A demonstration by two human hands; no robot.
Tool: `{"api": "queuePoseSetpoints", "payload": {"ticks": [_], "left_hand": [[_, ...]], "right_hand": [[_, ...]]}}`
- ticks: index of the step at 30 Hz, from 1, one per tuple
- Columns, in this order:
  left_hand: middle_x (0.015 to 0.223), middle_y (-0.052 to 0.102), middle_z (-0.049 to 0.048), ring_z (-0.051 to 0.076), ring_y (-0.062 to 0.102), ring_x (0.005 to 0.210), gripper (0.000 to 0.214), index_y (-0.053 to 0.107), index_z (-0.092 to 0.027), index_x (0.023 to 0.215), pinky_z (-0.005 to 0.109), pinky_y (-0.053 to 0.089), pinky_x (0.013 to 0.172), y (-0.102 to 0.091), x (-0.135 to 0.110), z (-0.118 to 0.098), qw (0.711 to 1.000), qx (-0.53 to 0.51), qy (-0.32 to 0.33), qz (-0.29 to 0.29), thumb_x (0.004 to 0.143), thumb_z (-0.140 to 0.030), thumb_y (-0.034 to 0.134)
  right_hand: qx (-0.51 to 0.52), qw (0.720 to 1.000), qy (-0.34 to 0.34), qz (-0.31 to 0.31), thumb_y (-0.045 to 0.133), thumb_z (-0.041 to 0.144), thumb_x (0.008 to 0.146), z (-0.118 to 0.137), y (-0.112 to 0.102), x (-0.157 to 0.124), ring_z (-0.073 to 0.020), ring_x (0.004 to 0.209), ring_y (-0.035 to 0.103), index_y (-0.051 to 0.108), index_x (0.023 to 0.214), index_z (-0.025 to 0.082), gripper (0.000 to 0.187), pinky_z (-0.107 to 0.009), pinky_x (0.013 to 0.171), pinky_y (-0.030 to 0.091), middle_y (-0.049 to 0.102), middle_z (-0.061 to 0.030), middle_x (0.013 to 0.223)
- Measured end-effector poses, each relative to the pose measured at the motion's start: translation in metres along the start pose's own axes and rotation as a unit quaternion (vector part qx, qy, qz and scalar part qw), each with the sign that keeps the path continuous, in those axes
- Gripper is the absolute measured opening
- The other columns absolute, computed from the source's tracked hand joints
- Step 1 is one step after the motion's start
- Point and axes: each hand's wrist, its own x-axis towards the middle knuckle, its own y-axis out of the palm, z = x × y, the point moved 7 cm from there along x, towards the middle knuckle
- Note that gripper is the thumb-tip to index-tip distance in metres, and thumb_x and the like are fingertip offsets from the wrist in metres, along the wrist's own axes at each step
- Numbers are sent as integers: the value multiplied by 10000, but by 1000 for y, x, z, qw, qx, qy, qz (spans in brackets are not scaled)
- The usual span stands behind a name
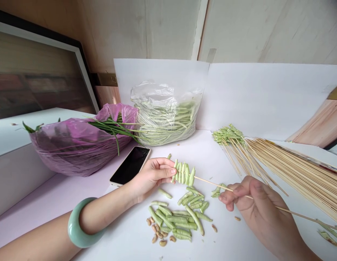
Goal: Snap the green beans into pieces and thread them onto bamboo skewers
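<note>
Green bean pieces [183, 174] strung crosswise on a bamboo skewer [211, 184] above the white tabletop [116, 235], pinched at their end by the left hand [152, 177]; right hand [255, 199] clamped on the shaft. Loose pods [181, 217] and shelled beans [157, 232] remain mid-tabletop; loaded skewers [228, 135] lie toward the back edge, beside bare skewers [293, 170] and a plastic bag of long beans [165, 119]

Green bean pieces [183, 173] on bamboo skewer [214, 183]
</note>
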Motion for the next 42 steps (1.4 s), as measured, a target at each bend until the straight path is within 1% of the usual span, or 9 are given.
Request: {"api": "queuePoseSetpoints", "payload": {"ticks": [4,7,14,18,25,29,33,37,42], "left_hand": [[617,642,10,87,601,558,189,669,-106,661,193,484,608,4,-2,0,1000,-5,-4,8,666,-266,770],[630,658,21,95,609,559,201,689,-100,660,210,498,626,4,-2,4,1000,5,-20,3,639,-273,789],[673,687,50,103,605,595,203,712,-88,667,230,502,646,4,-3,6,999,26,-34,-5,575,-231,821],[643,681,53,103,598,572,205,702,-86,636,231,493,633,5,-4,5,999,41,-28,-4,573,-240,822],[601,673,53,108,597,555,211,696,-88,605,219,480,589,9,-5,6,998,50,-40,8,564,-251,824],[619,680,51,103,598,569,207,705,-91,626,215,479,605,7,-3,7,998,52,-33,13,577,-257,818],[649,686,48,103,591,571,226,719,-98,678,233,490,625,3,0,7,998,60,-17,17,592,-286,810],[633,675,37,103,599,578,253,709,-100,686,236,500,640,-4,2,2,999,49,2,-22,582,-302,819],[711,698,48,130,644,683,267,710,-116,784,253,518,694,-7,1,-8,997,30,39,-54,613,-298,806]], "right_hand": [[13,999,21,-30,480,432,898,-5,-4,1,-181,559,627,709,651,231,392,-305,499,535,636,-39,558],[17,997,34,-61,501,440,883,-8,-6,1,-181,545,621,699,620,226,392,-293,471,521,637,-44,549],[11,998,47,-46,519,463,865,-11,1,-4,-191,563,613,702,629,237,374,-319,494,512,628,-42,558],[15,999,34,-27,510,478,863,-11,3,-5,-200,546,606,691,629,245,377,-342,477,507,617,-39,550],[30,996,74,-41,518,505,849,-12,5,-9,-203,565,592,662,608,254,377,-380,571,509,612,-26,530],[28,997,60,-42,524,492,850,-12,4,-8,-197,548,601,681,611,248,376,-361,538,519,618,-29,537],[-5,999,29,-11,503,466,869,-8,3,-3,-209,546,624,712,650,244,375,-364,494,537,659,-60,583],[1,999,30,-42,528,458,856,-4,-4,3,-197,504,620,699,601,241,376,-337,467,536,629,-47,516],[15,997,49,-58,559,476,832,-3,-7,6,-179,505,617,680,603,245,347,-344,532,555,656,-42,527]]}}
